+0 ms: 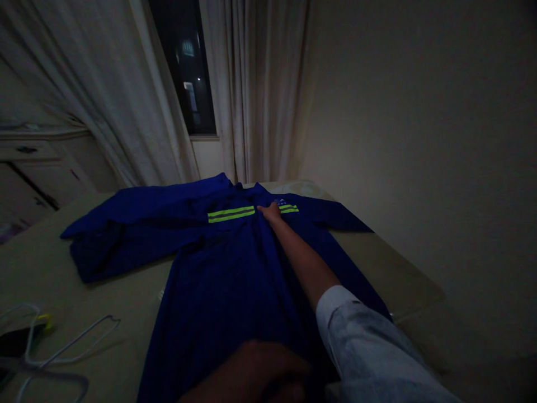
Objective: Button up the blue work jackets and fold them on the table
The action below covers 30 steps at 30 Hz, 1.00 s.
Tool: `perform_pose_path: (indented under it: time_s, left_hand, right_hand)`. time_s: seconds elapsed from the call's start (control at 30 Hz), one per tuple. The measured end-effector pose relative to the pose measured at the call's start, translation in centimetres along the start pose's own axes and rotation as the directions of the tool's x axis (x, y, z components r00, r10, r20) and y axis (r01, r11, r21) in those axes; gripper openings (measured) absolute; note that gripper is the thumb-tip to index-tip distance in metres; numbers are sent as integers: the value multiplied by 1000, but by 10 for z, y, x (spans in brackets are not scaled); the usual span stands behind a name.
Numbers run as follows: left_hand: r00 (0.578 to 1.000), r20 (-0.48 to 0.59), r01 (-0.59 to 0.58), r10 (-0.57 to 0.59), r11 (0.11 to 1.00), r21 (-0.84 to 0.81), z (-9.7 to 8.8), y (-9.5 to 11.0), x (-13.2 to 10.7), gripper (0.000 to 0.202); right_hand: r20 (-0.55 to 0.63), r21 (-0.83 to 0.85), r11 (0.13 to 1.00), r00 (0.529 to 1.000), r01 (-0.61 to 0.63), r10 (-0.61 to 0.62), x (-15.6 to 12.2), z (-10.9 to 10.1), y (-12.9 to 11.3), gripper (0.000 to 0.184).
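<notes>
The left hand [264, 366], blurred, is over the near part of the blue garment [210, 296], which lies spread on the bench [113, 313]. The right hand [272, 213] touches its chest beside the yellow-green stripe [230, 214] — how far either hand's fingers open, or grip, I cannot tell.

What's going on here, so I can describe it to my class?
A person is working over a blue garment spread on a table, its sleeves out to either side. The right hand is at its chest, between two pieces of yellow-green striped band. The left hand is blurred, low over the near part; whether it touches is unclear. A white cable lies on the left.
</notes>
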<state>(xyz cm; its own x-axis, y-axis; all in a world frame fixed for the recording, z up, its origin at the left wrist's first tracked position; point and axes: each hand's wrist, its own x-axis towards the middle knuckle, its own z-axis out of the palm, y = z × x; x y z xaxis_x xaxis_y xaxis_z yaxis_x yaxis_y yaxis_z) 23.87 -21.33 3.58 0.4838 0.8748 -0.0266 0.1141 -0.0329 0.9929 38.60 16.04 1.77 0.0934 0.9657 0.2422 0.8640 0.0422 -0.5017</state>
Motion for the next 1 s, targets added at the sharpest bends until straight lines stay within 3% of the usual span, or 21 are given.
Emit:
perform_pose_path:
  time_s: [0.03,0.07,0.13,0.23,0.33,0.43,0.57,0.83,1.0]
  left_hand:
    - [997,63,-49,39,982,183,-22,6,21,30]
    - [996,59,-82,64,915,395,-45,11,43,33]
    - [992,-45,-53,119,707,705,-87,11,88,43]
    - [969,-146,53,199,412,910,-137,-12,148,56]
    - [960,-181,126,213,249,960,-173,-50,181,62]
    - [976,-170,135,138,231,964,-201,-81,185,65]
    - [983,-105,65,149,254,965,-224,-98,174,67]
    - [976,-119,65,181,282,957,-220,-92,174,64]
    - [975,-136,79,176,298,951,-218,-91,174,64]
  right_hand:
    - [-4,29,999,1000,-17,17,7,7,-1,48]
    - [-6,58,998,1000,-23,23,12,13,-1,44]
    - [-16,109,994,1000,13,-11,17,25,1,36]
    - [-35,163,983,996,87,-83,20,43,9,31]
    - [-58,187,974,991,131,-122,22,55,20,31]
    - [-78,194,970,988,143,-130,27,61,28,34]
    - [-80,162,973,985,165,-154,33,59,24,35]
    - [126,-113,942,945,315,-301,35,60,4,32]
    - [131,-120,931,935,344,-329,34,64,9,36]
